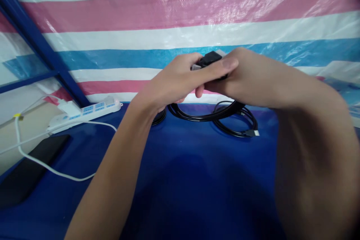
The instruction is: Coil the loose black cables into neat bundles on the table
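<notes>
Both of my hands are raised over the blue surface, close together, with a coiled black cable (197, 118) between them. My left hand (177, 77) is closed around one side of the coil. Its thumb stretches across to my right hand (242, 77), which grips the other side. A black plug end (210, 58) shows above the fingers, with a light grey tip partly hidden. The lower part of the loop hangs below my hands. Behind it on the surface lies another coiled black cable (232, 134), its plug (251, 133) pointing right.
A further black coil (159, 117) is partly hidden behind my left wrist. To the left stand a white power strip (95, 110) with a plugged-in adapter (70, 108), a looping white cord (56, 172) and a flat black object (33, 168). Striped plastic sheeting (126, 18) hangs behind a blue frame (36, 33).
</notes>
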The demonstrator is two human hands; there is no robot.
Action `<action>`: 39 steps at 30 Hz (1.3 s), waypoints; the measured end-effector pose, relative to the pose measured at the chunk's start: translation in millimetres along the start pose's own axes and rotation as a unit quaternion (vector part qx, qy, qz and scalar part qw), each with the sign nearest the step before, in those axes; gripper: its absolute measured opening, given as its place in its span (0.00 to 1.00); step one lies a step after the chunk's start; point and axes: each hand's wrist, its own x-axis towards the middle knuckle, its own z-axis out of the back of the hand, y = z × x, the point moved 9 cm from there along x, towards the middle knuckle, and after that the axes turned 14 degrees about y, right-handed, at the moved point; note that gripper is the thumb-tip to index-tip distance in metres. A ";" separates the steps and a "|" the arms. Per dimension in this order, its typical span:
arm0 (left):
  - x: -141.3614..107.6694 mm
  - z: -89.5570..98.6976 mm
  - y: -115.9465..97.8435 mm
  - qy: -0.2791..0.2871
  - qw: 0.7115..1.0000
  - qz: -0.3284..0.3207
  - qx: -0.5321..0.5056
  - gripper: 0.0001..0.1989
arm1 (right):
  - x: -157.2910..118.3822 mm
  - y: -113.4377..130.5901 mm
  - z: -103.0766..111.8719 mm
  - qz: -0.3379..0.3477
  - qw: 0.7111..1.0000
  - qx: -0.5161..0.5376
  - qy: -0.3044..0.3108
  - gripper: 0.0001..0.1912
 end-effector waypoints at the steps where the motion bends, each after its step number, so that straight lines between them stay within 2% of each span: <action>1: 1.1 -1.0 -5.1 -0.008 0.999 -0.031 0.021 0.20 | -0.5 2.4 2.1 0.023 1.000 0.004 -0.015 0.09; 3: 0.5 0.0 -15.8 -0.043 0.993 -0.093 0.059 0.21 | -2.3 1.7 8.7 0.023 0.998 -0.001 -0.061 0.11; 6: -3.8 7.7 -21.4 -0.107 0.984 -0.134 0.047 0.18 | -6.3 -3.3 17.5 -0.038 0.992 -0.009 -0.116 0.18; 9: -8.2 16.6 -25.9 -0.131 0.977 -0.166 0.023 0.19 | -11.2 -1.1 25.1 -0.053 0.987 0.004 -0.150 0.14; 11: -12.9 27.6 -28.8 -0.157 0.968 -0.197 -0.009 0.18 | -17.3 2.2 33.6 -0.031 0.980 0.003 -0.195 0.11; 13: -18.1 39.4 -30.4 -0.187 0.955 -0.227 -0.049 0.17 | -24.2 7.1 40.8 0.023 0.970 0.003 -0.242 0.09; 16: -22.4 48.7 -31.9 -0.208 0.944 -0.245 -0.080 0.17 | -28.1 6.6 43.1 0.080 0.961 0.054 -0.258 0.05; 18: -19.7 46.3 -29.3 -0.190 0.956 -0.210 -0.071 0.17 | -26.4 4.0 41.8 0.069 0.964 0.073 -0.246 0.10; 22: -12.3 30.1 -18.8 -0.095 0.989 -0.111 -0.004 0.22 | -19.2 14.6 34.4 0.056 0.982 0.005 -0.182 0.13; 25: -9.9 17.1 -12.6 -0.007 0.996 -0.087 0.020 0.23 | -13.1 23.6 25.4 0.049 0.988 -0.057 -0.137 0.16; 28: -7.9 4.1 -8.6 0.063 0.994 -0.067 0.065 0.19 | -8.3 23.4 22.0 0.000 0.984 -0.111 -0.139 0.18; 31: -6.6 0.7 -11.0 0.051 0.992 -0.064 0.092 0.09 | -6.8 22.2 25.0 -0.016 0.977 -0.126 -0.172 0.17; 33: -6.2 1.5 -14.9 0.021 0.994 -0.074 0.082 0.10 | -8.7 17.3 29.9 -0.024 0.974 -0.104 -0.202 0.12; 35: -6.6 4.3 -19.4 -0.008 0.994 -0.099 0.047 0.11 | -11.6 10.6 34.1 -0.022 0.971 -0.062 -0.230 0.14; 39: -13.1 26.6 -24.8 -0.098 0.981 -0.164 -0.045 0.13 | -14.0 -4.4 36.7 -0.012 0.963 0.022 -0.267 0.11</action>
